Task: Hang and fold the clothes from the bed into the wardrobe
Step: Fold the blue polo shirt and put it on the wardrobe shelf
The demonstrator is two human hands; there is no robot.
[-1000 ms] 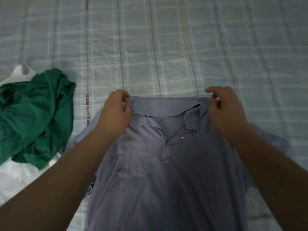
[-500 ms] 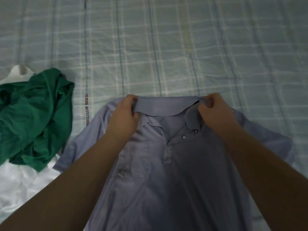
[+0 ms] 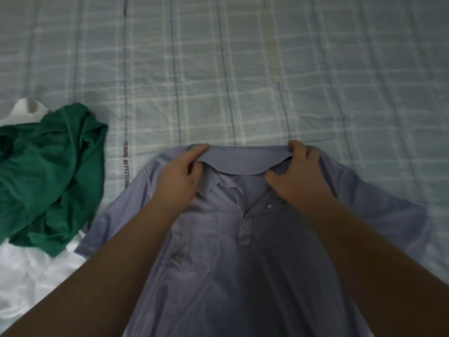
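Observation:
A grey-blue polo shirt (image 3: 255,276) lies front up on the bed, collar away from me, both short sleeves spread out. My left hand (image 3: 179,178) pinches the left end of the collar between thumb and fingers. My right hand (image 3: 296,176) grips the right end of the collar, fingers curled over its edge. The collar band stretches between the two hands. Below it the placket hangs open with one button showing.
A crumpled green garment (image 3: 51,171) sits at the left on top of a white garment (image 3: 31,276). The pale green checked bedsheet (image 3: 243,69) fills the far half of the view and runs on to the right of the shirt.
The shirt has come down flat on the bed with its sleeves spread. Both hands moved inward from the shoulders to the collar ends and keep hold there.

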